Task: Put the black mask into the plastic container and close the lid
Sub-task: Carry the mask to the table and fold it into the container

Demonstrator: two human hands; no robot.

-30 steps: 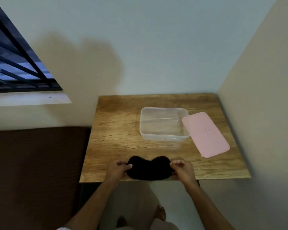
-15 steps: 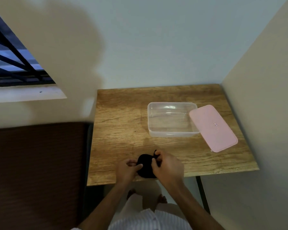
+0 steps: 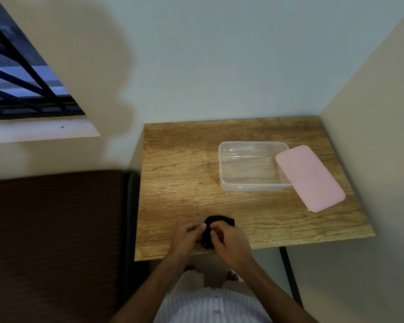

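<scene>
Low in the frame, my left hand and right hand pinch the bunched mask: soft, light, floppy, best gripped as one wad.

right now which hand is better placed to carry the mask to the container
Right hand: it grips the black mask and is on the side of the clear container; the left hand is farther away.

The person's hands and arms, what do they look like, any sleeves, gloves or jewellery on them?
Both the left hand and the right hand are bare: no gloves, and no rings, watch or wristband show. The forearms are uncovered as far as the bottom edge of the picture, with no sleeve in sight. Between them shows a white shirt with fine stripes and small buttons.
</scene>
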